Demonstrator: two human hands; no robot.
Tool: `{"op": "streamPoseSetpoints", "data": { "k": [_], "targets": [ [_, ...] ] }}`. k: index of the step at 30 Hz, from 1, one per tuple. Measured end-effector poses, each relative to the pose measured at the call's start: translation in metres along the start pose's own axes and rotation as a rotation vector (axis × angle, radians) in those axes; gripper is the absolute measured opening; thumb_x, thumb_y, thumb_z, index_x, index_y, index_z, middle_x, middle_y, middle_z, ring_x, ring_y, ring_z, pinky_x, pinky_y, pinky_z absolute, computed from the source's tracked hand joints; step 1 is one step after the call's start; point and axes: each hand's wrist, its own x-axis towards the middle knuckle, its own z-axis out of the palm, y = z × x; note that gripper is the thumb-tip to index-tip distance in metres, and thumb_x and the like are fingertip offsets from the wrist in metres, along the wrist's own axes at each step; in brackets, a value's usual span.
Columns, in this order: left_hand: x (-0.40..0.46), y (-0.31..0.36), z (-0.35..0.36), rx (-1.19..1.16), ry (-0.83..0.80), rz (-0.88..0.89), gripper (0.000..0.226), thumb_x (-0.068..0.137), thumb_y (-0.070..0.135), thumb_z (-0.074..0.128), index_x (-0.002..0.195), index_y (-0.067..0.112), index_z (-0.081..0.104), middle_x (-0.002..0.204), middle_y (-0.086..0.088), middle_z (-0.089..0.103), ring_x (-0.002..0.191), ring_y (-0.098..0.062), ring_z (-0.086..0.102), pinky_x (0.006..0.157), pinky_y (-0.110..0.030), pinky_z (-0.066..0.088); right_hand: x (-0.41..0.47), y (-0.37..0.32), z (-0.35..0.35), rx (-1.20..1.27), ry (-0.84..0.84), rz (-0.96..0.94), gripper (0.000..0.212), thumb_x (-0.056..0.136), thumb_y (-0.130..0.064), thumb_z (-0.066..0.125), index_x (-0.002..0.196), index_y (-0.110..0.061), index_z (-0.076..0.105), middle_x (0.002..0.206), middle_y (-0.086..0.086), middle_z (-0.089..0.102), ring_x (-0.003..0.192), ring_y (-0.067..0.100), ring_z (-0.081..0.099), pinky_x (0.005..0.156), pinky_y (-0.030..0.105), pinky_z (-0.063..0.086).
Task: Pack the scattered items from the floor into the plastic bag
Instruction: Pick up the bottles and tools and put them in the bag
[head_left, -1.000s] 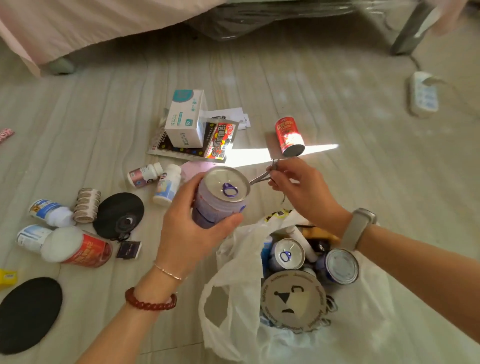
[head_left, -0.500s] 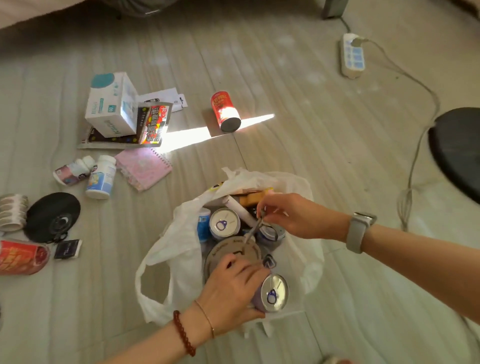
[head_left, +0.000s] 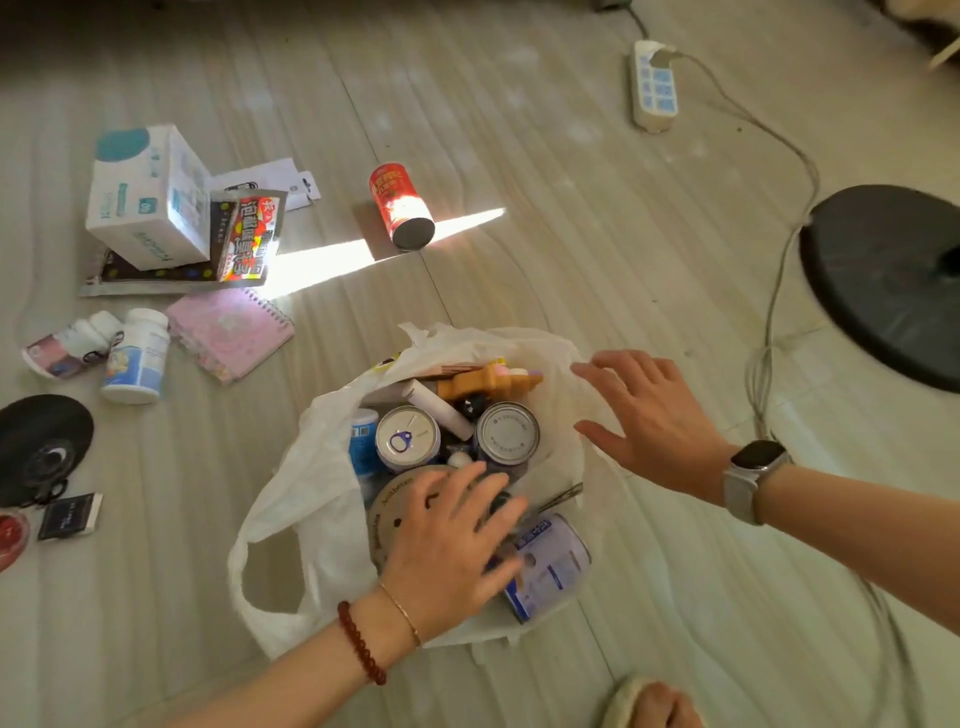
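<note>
A white plastic bag (head_left: 301, 509) lies open on the floor, holding several cans, a round lid and small items. A blue-and-white can (head_left: 550, 566) lies on its side in the bag's near part, and thin metal scissors (head_left: 561, 496) rest beside it. My left hand (head_left: 452, 545) hovers over the bag with fingers spread, holding nothing. My right hand (head_left: 644, 415) is open above the bag's right edge. Scattered on the floor are a red can (head_left: 400, 205), a white box (head_left: 148, 195), a pink notebook (head_left: 228, 330) and two small bottles (head_left: 135, 353).
A power strip (head_left: 653, 85) with a trailing cable lies at the back right. A black round stand base (head_left: 888, 280) sits at the right. A black disc (head_left: 41, 447) and a small dark card (head_left: 70, 515) lie at the left. My foot (head_left: 649, 704) shows at the bottom.
My left hand has let go of the can, which now lies on its side in the bag. My right hand has released the scissors and moved right, fingers spread.
</note>
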Motion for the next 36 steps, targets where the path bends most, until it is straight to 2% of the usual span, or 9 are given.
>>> {"op": "streamPoseSetpoints", "data": {
  "k": [2, 4, 8, 12, 15, 20, 26, 32, 36],
  "targets": [
    [-0.007, 0.017, 0.015, 0.002, -0.170, 0.168, 0.060, 0.072, 0.062, 0.047, 0.124, 0.032, 0.046, 0.129, 0.001, 0.057, 0.123, -0.025, 0.039, 0.093, -0.044, 0.030, -0.012, -0.003, 0.004, 0.260, -0.174, 0.402, 0.066, 0.083, -0.052, 0.054, 0.135, -0.015, 0.036, 0.123, 0.006, 0.049, 0.113, 0.026, 0.049, 0.091, 0.041, 0.044],
    [-0.011, 0.023, 0.028, 0.039, -0.312, 0.271, 0.063, 0.073, 0.065, 0.038, 0.128, 0.036, 0.041, 0.130, 0.004, 0.056, 0.123, -0.026, 0.040, 0.092, -0.045, 0.029, -0.022, -0.009, 0.013, 0.504, -0.372, 0.600, 0.060, 0.084, -0.051, 0.053, 0.129, -0.014, 0.042, 0.111, 0.001, 0.056, 0.102, 0.019, 0.055, 0.087, 0.035, 0.046],
    [-0.011, 0.038, 0.035, 0.011, -0.322, 0.290, 0.050, 0.074, 0.047, 0.043, 0.122, 0.034, 0.044, 0.119, 0.000, 0.063, 0.108, -0.021, 0.059, 0.086, -0.040, 0.033, -0.037, -0.017, 0.016, 0.602, -0.412, 0.438, 0.017, 0.092, -0.022, 0.049, 0.100, -0.012, 0.060, 0.099, 0.001, 0.066, 0.095, 0.020, 0.061, 0.082, 0.032, 0.048],
    [-0.004, 0.021, 0.033, -0.036, -0.248, 0.160, 0.042, 0.077, 0.028, 0.046, 0.119, 0.034, 0.047, 0.121, -0.001, 0.063, 0.106, -0.021, 0.053, 0.079, -0.035, 0.036, -0.039, -0.018, 0.015, 0.527, -0.324, 0.308, 0.031, 0.087, -0.038, 0.056, 0.109, -0.016, 0.059, 0.100, -0.007, 0.048, 0.096, 0.012, 0.047, 0.083, 0.029, 0.043],
    [-0.003, 0.011, 0.030, -0.002, -0.268, 0.166, 0.044, 0.076, 0.038, 0.048, 0.119, 0.026, 0.049, 0.115, 0.000, 0.064, 0.105, -0.019, 0.056, 0.079, -0.037, 0.031, -0.036, -0.027, 0.022, 0.526, -0.359, 0.356, 0.025, 0.088, -0.033, 0.056, 0.101, -0.014, 0.064, 0.101, 0.000, 0.048, 0.096, 0.016, 0.046, 0.082, 0.033, 0.043],
    [0.004, 0.020, 0.040, 0.037, -0.272, 0.151, 0.062, 0.059, 0.054, 0.065, 0.109, 0.022, 0.049, 0.100, -0.004, 0.069, 0.084, -0.018, 0.064, 0.071, -0.032, 0.030, -0.041, -0.019, 0.017, 0.547, -0.260, 0.443, 0.030, 0.095, -0.026, 0.044, 0.067, -0.019, 0.038, 0.061, 0.000, 0.045, 0.062, 0.024, 0.043, 0.062, 0.036, 0.037],
    [0.010, 0.011, 0.040, 0.106, -0.032, 0.055, 0.042, 0.073, 0.036, 0.051, 0.114, 0.028, 0.050, 0.103, -0.001, 0.069, 0.098, -0.021, 0.050, 0.076, -0.035, 0.030, -0.038, -0.002, -0.001, 0.503, -0.048, 0.499, 0.028, 0.097, -0.027, 0.036, 0.099, -0.006, 0.054, 0.054, 0.000, 0.048, 0.051, 0.026, 0.046, 0.054, 0.041, 0.038],
    [0.023, 0.001, 0.038, 0.250, -0.061, 0.136, 0.045, 0.076, 0.028, 0.048, 0.120, 0.019, 0.052, 0.115, 0.002, 0.066, 0.107, -0.025, 0.042, 0.079, -0.040, 0.032, -0.016, -0.009, -0.028, 0.417, 0.092, 0.394, 0.032, 0.098, -0.024, 0.033, 0.123, -0.011, 0.048, 0.053, -0.006, 0.042, 0.051, 0.024, 0.046, 0.053, 0.033, 0.034],
    [0.031, -0.006, 0.027, 0.264, -0.121, 0.118, 0.042, 0.080, 0.037, 0.044, 0.114, 0.020, 0.061, 0.121, 0.002, 0.063, 0.114, -0.026, 0.040, 0.088, -0.044, 0.031, -0.003, -0.022, -0.041, 0.371, 0.095, 0.307, 0.034, 0.097, -0.030, 0.034, 0.125, -0.012, 0.041, 0.070, -0.002, 0.053, 0.054, 0.022, 0.048, 0.054, 0.033, 0.038]
  ]
}}
